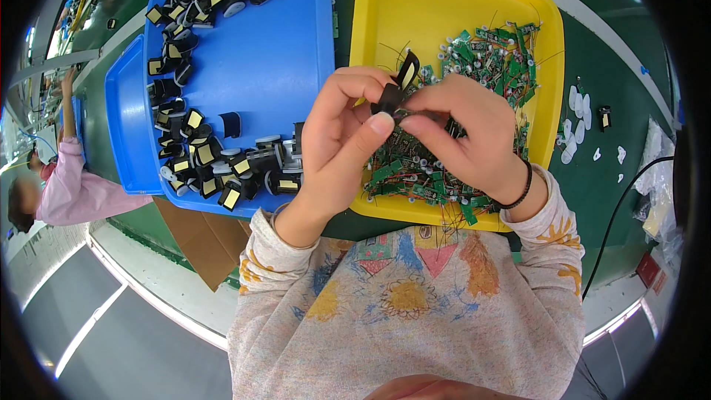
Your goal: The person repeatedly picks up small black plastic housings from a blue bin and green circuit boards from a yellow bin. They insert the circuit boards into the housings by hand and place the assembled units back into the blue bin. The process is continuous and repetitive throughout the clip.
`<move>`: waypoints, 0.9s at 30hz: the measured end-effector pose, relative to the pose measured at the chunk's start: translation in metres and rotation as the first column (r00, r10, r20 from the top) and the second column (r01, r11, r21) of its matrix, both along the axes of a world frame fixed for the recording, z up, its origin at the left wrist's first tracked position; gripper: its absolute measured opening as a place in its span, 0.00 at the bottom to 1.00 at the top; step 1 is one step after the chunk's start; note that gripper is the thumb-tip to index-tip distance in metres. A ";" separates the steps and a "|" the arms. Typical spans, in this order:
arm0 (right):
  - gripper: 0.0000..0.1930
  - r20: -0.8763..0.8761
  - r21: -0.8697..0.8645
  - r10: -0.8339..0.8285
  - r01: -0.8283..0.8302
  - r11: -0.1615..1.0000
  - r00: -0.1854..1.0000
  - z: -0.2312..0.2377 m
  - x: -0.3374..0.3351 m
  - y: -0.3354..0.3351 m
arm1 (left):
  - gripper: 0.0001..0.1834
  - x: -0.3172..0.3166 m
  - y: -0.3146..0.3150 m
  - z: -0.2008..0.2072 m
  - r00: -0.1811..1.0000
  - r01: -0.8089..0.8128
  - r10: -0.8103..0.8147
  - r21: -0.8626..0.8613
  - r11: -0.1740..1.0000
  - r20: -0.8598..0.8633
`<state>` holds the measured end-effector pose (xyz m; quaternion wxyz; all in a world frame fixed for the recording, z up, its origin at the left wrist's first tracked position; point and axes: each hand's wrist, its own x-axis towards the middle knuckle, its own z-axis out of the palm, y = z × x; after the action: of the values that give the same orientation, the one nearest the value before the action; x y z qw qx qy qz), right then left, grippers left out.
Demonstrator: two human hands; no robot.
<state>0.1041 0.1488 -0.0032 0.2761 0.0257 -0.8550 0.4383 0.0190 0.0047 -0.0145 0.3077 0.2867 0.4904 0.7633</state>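
My left hand grips a small black plastic housing between thumb and fingers, above the near left part of the yellow tray. A raised black flap with a pale yellow pad stands up from the housing. My right hand meets it from the right, thumb and forefinger pinched together at the housing's edge. What lies between those right fingertips is mostly hidden. Under both hands, the tray holds a heap of green circuit boards with thin wires and small round white parts.
To the left, a blue tray carries many black housings with yellow pads. White oval pieces and another black part lie on the green table at right, near a black cable and clear plastic bags. A person in pink sits far left.
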 end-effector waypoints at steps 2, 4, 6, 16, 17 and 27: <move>0.06 0.106 -0.188 0.000 0.021 0.982 0.994 0.000 0.001 0.000 | 0.11 0.001 0.005 0.004 0.997 -0.024 0.022 -0.025 0.999 -0.075; 0.06 0.134 -0.229 -0.006 0.037 0.973 0.991 0.001 0.001 0.001 | 0.12 0.001 0.006 0.006 0.993 -0.035 0.031 -0.043 0.998 -0.111; 0.06 0.133 -0.209 -0.008 0.036 0.977 0.991 0.000 0.000 0.002 | 0.14 -0.001 0.006 0.006 0.994 -0.031 0.025 -0.051 0.998 -0.105; 0.07 0.029 0.153 0.016 -0.021 0.988 0.999 -0.011 -0.004 0.006 | 0.19 -0.010 -0.001 0.003 0.947 -0.135 0.026 -0.322 0.937 -0.321; 0.07 0.009 0.184 0.016 -0.017 0.983 1.000 -0.012 -0.004 0.007 | 0.19 -0.010 -0.002 0.003 0.941 -0.140 0.024 -0.323 0.936 -0.337; 0.07 -0.090 0.296 0.049 -0.020 0.955 0.995 -0.012 -0.004 0.005 | 0.17 -0.008 -0.001 0.006 0.928 -0.116 0.040 -0.184 0.976 -0.370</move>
<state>0.1002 0.1538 -0.0149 0.3024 0.1026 -0.8958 0.3092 0.0111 0.0035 -0.0088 0.2083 0.3705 0.6251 0.6547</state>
